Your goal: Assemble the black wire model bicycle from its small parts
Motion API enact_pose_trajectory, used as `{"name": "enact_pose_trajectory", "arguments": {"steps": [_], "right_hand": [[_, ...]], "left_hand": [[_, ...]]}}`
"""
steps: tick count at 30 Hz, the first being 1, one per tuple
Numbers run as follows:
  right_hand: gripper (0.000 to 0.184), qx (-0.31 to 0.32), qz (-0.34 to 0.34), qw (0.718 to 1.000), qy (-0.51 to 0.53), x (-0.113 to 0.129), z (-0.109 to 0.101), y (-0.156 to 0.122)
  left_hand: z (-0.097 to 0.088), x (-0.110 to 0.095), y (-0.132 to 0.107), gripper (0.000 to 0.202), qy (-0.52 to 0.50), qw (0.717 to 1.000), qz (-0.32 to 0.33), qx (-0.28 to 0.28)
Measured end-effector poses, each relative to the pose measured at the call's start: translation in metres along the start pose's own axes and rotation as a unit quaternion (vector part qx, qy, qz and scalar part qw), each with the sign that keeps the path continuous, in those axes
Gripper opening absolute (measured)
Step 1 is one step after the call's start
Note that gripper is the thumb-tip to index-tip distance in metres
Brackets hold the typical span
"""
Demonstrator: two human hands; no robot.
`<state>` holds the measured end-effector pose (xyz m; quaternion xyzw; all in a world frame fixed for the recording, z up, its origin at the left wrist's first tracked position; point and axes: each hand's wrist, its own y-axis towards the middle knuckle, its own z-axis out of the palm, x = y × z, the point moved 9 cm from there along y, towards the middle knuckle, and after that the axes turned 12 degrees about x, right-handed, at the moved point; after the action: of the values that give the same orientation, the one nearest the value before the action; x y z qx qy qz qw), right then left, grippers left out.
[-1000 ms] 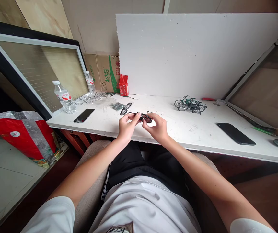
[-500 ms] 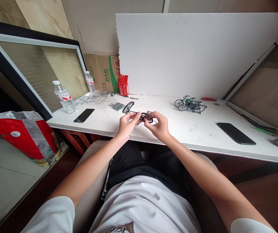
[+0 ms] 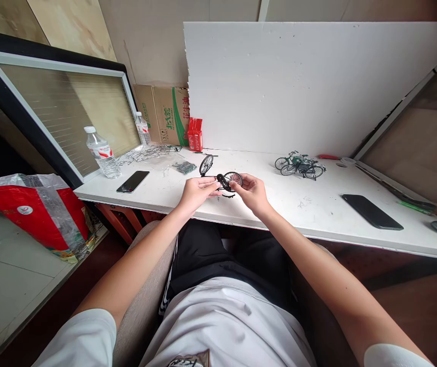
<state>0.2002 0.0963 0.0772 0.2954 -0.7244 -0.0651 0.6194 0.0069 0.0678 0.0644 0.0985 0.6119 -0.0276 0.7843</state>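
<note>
A small black model bicycle (image 3: 220, 176) with two spoked wheels is held just above the white table (image 3: 279, 204). My left hand (image 3: 194, 192) pinches its frame from the left, near the raised front wheel. From the right, my right hand (image 3: 252, 192) grips the rear wheel with closed fingers. Both hands hover over the table's near edge.
Two finished model bicycles (image 3: 299, 165) stand at the back right. A black phone (image 3: 372, 211) lies right, another phone (image 3: 133, 181) left. Water bottles (image 3: 101, 152), plastic part frames (image 3: 147, 152), a red pack (image 3: 194, 134) and a cardboard box (image 3: 163, 114) fill the back left.
Both hands have lifted the model bicycle and carried it slightly farther over the table. The bicycle has turned, so its front wheel stands more upright.
</note>
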Motion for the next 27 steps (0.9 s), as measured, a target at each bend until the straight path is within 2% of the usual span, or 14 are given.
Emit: {"name": "enact_pose_trajectory", "arguments": {"steps": [3,6,8,11,14,15,17,20,24,27], "right_hand": [[0.044,-0.005,0.009,1.000,0.014,-0.003,-0.001,0.000],[0.044,-0.012,0.017,1.000,0.022,-0.005,-0.003,0.000],[0.044,-0.013,0.019,0.999,0.026,-0.005,-0.004,0.000],[0.042,-0.003,0.017,1.000,0.024,-0.004,-0.003,0.000],[0.038,0.011,0.006,1.000,0.013,0.001,0.000,-0.001],[0.037,0.014,0.003,1.000,0.009,0.002,0.001,-0.001],[0.037,0.017,0.001,1.000,0.001,0.005,0.002,-0.002],[0.038,0.018,0.006,1.000,-0.003,0.007,0.003,-0.003],[0.052,0.035,0.024,0.998,0.037,0.009,0.006,-0.002],[0.044,0.078,0.046,0.994,0.068,0.009,0.013,-0.002]], "left_hand": [[-0.004,-0.003,0.001,0.044,0.079,0.997,0.020,-0.002],[-0.010,-0.022,-0.004,0.030,0.206,0.972,0.112,-0.019],[-0.006,-0.038,-0.011,0.018,0.300,0.936,0.186,-0.016],[0.015,-0.052,-0.020,0.010,0.436,0.860,0.259,0.047],[0.039,-0.057,-0.028,0.018,0.531,0.774,0.326,0.112],[0.044,-0.056,-0.030,0.021,0.549,0.752,0.344,0.126],[0.049,-0.054,-0.032,0.025,0.569,0.724,0.364,0.141],[0.050,-0.049,-0.030,0.026,0.577,0.715,0.367,0.145],[0.046,-0.047,-0.028,0.021,0.568,0.728,0.359,0.137],[0.043,-0.048,-0.026,0.020,0.557,0.742,0.347,0.135]]}}
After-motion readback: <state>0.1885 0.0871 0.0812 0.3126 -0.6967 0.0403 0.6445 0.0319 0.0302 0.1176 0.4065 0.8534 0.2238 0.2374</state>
